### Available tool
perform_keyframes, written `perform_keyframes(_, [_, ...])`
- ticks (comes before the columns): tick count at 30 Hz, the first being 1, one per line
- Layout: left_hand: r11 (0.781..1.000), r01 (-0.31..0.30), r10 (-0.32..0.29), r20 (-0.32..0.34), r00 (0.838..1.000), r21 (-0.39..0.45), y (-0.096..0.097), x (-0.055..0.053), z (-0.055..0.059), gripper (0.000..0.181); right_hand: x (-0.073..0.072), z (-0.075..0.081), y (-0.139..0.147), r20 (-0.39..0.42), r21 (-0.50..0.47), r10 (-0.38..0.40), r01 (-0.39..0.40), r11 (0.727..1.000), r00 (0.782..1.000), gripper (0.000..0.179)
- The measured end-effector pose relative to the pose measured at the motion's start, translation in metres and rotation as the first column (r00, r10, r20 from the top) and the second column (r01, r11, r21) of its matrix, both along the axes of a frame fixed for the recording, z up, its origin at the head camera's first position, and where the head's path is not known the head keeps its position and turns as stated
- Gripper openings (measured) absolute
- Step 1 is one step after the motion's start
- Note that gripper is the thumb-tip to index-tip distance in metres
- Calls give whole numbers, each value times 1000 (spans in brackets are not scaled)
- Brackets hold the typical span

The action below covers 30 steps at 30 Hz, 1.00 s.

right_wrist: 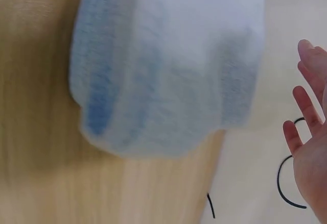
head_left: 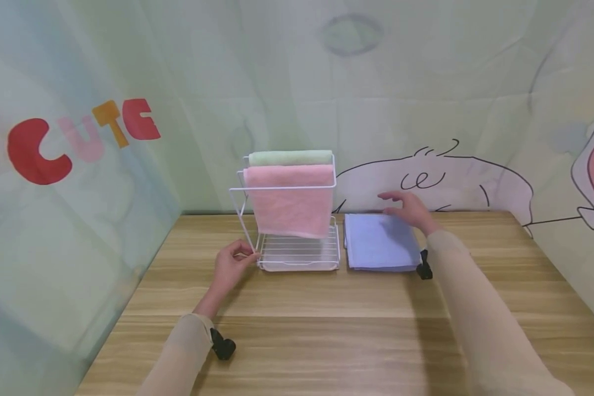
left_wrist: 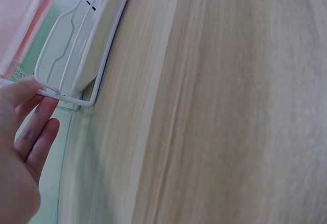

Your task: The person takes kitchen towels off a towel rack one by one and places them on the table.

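Observation:
A white wire rack (head_left: 283, 188) stands on the table, with a pink towel (head_left: 292, 209) draped over a bar and a pale green towel (head_left: 291, 158) behind it. Thumb and fingertips of my left hand (head_left: 230, 267) pinch the rack's lower left front corner; the left wrist view shows them on its white wire (left_wrist: 82, 102). To the right of the rack lies a folded blue towel (head_left: 382, 242), stacked in layers. Over its back edge hovers my right hand (head_left: 410, 210), fingers spread and holding nothing. The right wrist view shows this hand (right_wrist: 312, 147) apart from the blue towel (right_wrist: 179, 101).
Below the hanging towels, the rack has a wire shelf over a pale tray (head_left: 299, 267). The wooden table (head_left: 326, 341) meets a printed curtain (head_left: 257, 71) at its back edge. Black wrist devices (head_left: 223, 345) are on both sleeves.

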<state>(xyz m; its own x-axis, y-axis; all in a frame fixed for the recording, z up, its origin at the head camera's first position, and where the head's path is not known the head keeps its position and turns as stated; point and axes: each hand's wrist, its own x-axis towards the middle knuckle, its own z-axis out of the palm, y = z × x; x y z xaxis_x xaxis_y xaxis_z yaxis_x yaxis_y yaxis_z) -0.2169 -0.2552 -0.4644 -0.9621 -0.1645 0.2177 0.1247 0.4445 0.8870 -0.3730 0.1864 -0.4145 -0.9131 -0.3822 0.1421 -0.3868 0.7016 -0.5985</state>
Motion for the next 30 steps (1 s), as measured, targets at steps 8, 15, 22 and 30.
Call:
perform_keyframes(8, [1000, -3, 4, 2, 1000, -6, 0, 1, 2, 14, 1, 28, 2, 9, -16, -15, 15, 1000, 1000, 43])
perform_keyframes(15, [1000, 5, -5, -2, 1000, -9, 0, 1, 2, 14, -1, 49, -1, -30, -21, 7, -7, 1000, 1000, 43])
perform_keyframes(22, [1000, 4, -4, 13, 1000, -15, 0, 1, 1, 14, -5, 63, -6, -85, -19, 25, -27, 999, 996, 43])
perform_keyframes(30, [1000, 1, -1, -5, 1000, -5, 0, 0, 0, 15, -2, 95, -21, -154, -43, 75, -82, 996, 985, 42])
